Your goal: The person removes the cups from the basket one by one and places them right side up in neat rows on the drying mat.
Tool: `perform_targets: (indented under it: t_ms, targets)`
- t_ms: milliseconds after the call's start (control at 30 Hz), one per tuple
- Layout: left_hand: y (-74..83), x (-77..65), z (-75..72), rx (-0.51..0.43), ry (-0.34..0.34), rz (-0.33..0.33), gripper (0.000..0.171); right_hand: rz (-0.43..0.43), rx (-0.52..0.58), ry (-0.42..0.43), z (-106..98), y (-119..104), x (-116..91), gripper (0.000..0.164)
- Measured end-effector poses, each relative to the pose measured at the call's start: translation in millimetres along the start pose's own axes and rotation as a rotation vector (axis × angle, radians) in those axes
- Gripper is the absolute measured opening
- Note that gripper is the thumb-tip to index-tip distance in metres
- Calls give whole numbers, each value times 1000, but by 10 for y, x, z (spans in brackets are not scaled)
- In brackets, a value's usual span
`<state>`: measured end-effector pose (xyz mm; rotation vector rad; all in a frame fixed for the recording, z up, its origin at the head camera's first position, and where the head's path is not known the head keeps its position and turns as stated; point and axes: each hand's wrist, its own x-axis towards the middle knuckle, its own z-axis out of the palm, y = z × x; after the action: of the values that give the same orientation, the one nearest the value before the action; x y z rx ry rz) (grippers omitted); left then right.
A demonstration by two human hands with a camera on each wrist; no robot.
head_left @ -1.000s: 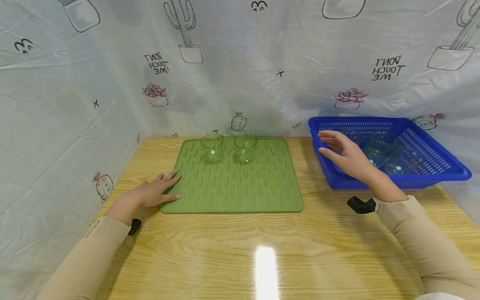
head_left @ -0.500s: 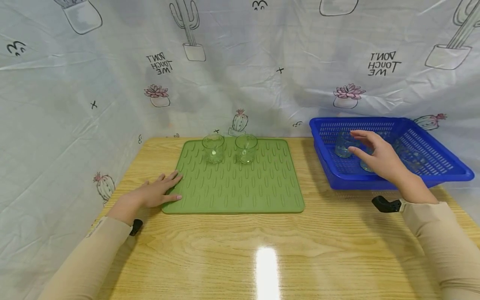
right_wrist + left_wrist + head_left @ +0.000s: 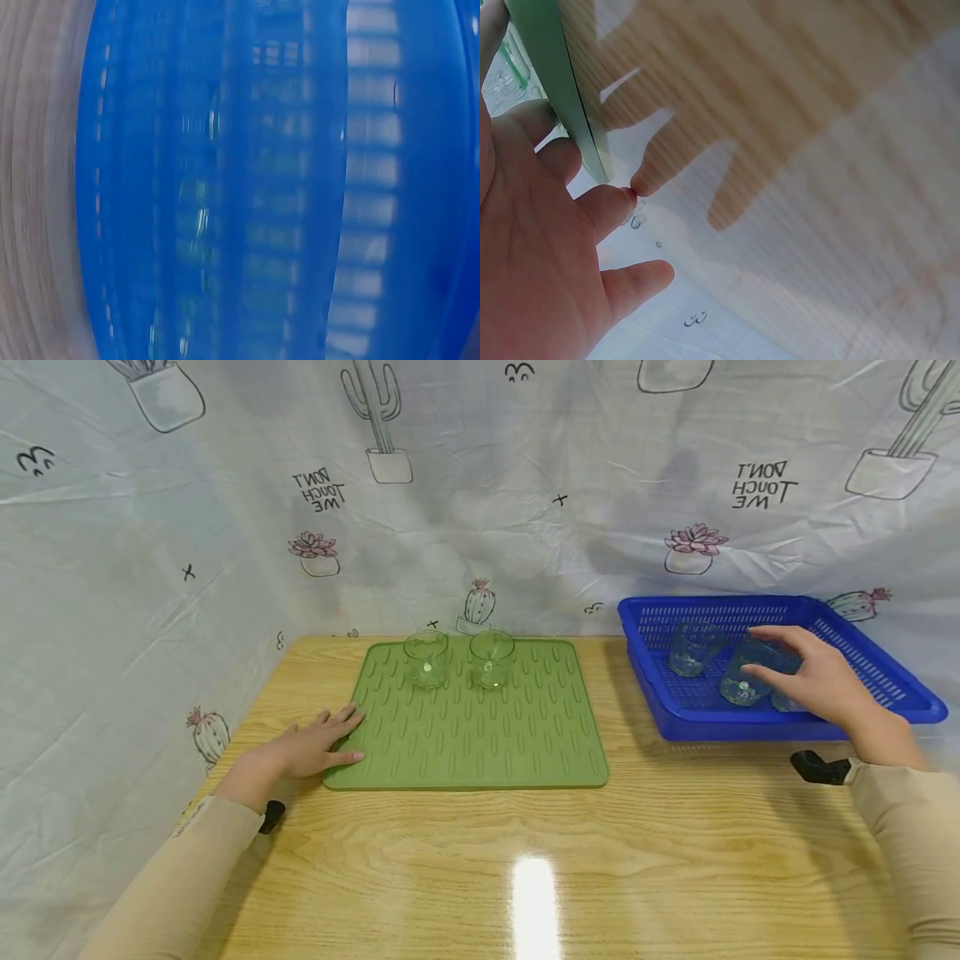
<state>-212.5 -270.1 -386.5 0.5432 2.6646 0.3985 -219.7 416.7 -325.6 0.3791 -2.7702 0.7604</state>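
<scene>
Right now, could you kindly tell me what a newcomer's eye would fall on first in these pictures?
Probably the vivid blue basket at the head view's right, with clear glasses inside. Next, the green mat to its left, two upright glasses standing near its back edge. Behind, mirrored lettering stands out on the cactus-printed sheet.

Downward head view: mat (image 3: pixel 465 743), basket (image 3: pixel 735 727), each closer in one wrist view

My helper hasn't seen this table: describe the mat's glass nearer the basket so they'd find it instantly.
On the wooden table, find the green mat. Two clear glasses stand near its far edge. Choose the right glass; the left one stands farther from the blue basket.
</scene>
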Motion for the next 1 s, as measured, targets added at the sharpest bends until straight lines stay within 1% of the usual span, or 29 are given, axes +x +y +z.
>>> perform_targets:
  t_ms: [100, 233, 333, 500, 600, 733, 833, 1000]
  targets:
    - [13, -9, -1, -1, 0, -2, 88, 36, -41, -23, -78, 111, -17, 65]
    - [20, -21, 3, -4, 0, -7, 88, 108, -73, -56, -160, 264, -38, 74]
    - [18, -28, -3, -11, 2, -10, 88, 167, -50, -57, -219, 380, -61, 78]
    - [20, -19, -20, -9, 2, -10, 89, 252, -26, -25, -311, 539, -138, 82]
    - [23, -4, -28, -5, -5, -8, 90, 272, -38, -27, -346, 626, -174, 84]
    - [18, 2, -32, -3, -12, -11, 90, 300, -72, -54, -368, 731, -196, 87]
    - [7, 4, -24, 4, -14, -13, 90, 321, -106, -75, -369, 790, -209, 89]
    - [-7, 9, -20, 16, -6, -4, 90, 330, -123, -114, -380, 856, -199, 95]
